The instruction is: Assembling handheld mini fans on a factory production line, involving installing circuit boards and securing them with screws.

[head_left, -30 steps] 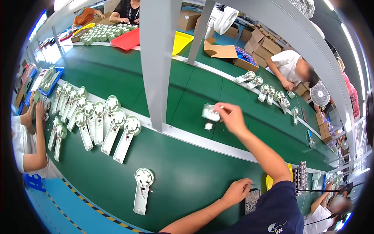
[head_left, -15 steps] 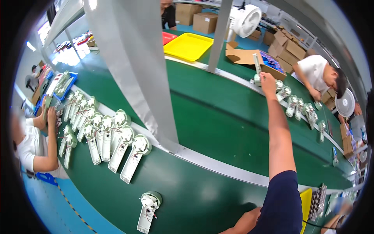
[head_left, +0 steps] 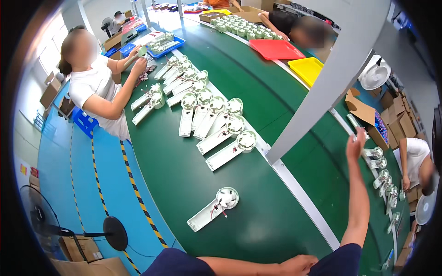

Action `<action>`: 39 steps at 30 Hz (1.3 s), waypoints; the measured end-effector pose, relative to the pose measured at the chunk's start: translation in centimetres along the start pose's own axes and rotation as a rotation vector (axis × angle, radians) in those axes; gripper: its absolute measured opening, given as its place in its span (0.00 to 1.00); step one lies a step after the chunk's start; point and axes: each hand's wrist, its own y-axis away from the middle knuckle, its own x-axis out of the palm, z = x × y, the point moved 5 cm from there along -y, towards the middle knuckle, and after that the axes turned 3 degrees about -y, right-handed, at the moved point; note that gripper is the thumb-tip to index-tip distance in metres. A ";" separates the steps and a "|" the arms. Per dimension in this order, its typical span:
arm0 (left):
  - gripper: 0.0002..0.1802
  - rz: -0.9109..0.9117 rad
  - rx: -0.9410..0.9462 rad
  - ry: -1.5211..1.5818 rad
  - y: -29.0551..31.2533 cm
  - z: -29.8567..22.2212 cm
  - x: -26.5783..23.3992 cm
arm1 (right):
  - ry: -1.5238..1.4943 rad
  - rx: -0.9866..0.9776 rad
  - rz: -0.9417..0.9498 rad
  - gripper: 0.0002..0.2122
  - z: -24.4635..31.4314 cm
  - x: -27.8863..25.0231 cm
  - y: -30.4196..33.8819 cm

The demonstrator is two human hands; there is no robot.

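My right arm stretches across the green belt (head_left: 299, 177). At its far side my right hand (head_left: 355, 146) is open, fingertips beside a pale-green and white open fan housing (head_left: 353, 120); whether they touch it I cannot tell. My left hand (head_left: 298, 265) is low by my right sleeve, fingers curled closed; anything inside is hidden. On the near green worktop, a single fan housing (head_left: 209, 212) lies with its round end away from me, white blades and red wires showing. Beyond it, several similar fan housings (head_left: 222, 148) lie in a loose cluster.
A metal rail (head_left: 301, 198) and grey post (head_left: 329, 87) divide worktop from belt. Across stand a red tray (head_left: 276, 49), a yellow tray (head_left: 307, 70) and an open carton (head_left: 360, 110). A person (head_left: 99, 87) works at left, another (head_left: 412, 158) at right. More fan housings (head_left: 384, 181) line the far edge.
The view has swung left, bringing more of the left worker and floor into sight. My right fingers, earlier at the far fan housing, have opened beside it. The left hand stays low.
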 end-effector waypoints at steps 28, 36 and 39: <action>0.31 -1.009 0.087 -1.071 11.5 -2.3 -38.3 | -0.730 0.049 0.476 0.27 43.7 -9.9 11.2; 0.56 -1.249 -0.853 -1.138 7.2 0.5 -56.9 | -0.623 -0.130 0.399 0.33 45.7 -9.0 6.2; 0.57 -1.216 -0.825 -1.167 4.8 0.6 -58.8 | -0.506 -0.162 0.544 0.36 46.3 -7.6 4.8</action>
